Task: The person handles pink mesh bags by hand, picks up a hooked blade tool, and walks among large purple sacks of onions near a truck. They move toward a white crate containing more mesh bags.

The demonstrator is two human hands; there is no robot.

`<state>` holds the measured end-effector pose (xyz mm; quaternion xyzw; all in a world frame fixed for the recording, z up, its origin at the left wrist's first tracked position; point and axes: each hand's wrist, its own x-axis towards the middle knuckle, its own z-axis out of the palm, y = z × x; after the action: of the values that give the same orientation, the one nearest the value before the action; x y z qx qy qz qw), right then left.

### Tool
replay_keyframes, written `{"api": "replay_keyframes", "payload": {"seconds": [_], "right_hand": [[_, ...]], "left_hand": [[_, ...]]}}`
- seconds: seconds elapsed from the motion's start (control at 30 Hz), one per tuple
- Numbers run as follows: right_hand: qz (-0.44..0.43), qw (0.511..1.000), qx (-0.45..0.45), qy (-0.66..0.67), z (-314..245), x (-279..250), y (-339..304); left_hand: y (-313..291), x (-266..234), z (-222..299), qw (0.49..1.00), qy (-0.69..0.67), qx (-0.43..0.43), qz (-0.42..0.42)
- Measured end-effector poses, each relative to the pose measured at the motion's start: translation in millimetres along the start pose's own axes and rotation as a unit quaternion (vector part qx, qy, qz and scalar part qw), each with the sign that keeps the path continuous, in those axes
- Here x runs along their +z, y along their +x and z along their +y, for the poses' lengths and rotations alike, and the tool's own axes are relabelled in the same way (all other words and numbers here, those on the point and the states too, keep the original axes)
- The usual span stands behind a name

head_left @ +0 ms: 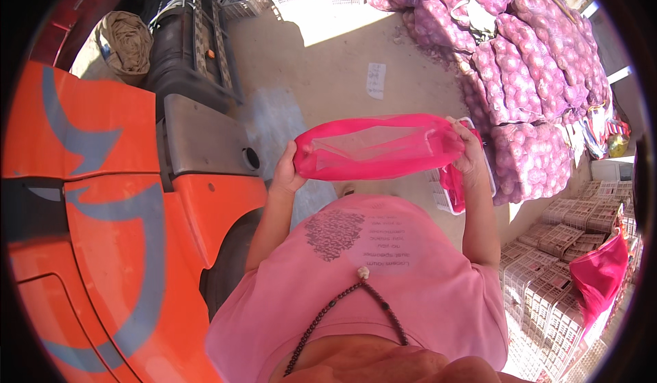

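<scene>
The left hand (286, 171) pinches one end of a pink mesh bag (380, 147) — fingers curled shut on its rim; the right hand (469, 152) grips the other end, fingers closed. The bag's mouth is stretched open between them — purple onion sacks (527, 89) lie beyond.

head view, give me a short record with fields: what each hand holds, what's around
left hand: left hand grips the left end of the pink mesh bag
right hand: right hand grips the bag's right end
bag state: stretched open between both hands, looks empty
left side: orange machine
far right: stacked pink sacks of onions
lower right: pale plastic crates
floor: concrete floor, partly sunlit
</scene>
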<state>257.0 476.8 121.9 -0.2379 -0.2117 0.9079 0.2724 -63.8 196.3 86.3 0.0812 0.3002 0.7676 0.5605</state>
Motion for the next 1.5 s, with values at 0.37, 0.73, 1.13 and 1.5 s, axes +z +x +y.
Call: {"api": "replay_keyframes", "payload": {"seconds": [0.37,0.73,1.13,1.5], "right_hand": [[0.044,0.683,-0.147,-0.714,23,35,-21],[0.181,0.727,-0.226,-0.623,18,-8,-6],[0.049,0.858,-0.163,-0.485,-3,10,-17],[0.06,0.98,0.026,-0.186,11,6,-28]], "left_hand": [[26,-9,7,0.884,0.337,0.161,0.282],[28,13,2,0.963,0.24,0.025,0.122],[38,-5,14,0.994,-0.037,-0.053,0.089],[42,7,8,0.975,0.205,0.042,0.069]]}}
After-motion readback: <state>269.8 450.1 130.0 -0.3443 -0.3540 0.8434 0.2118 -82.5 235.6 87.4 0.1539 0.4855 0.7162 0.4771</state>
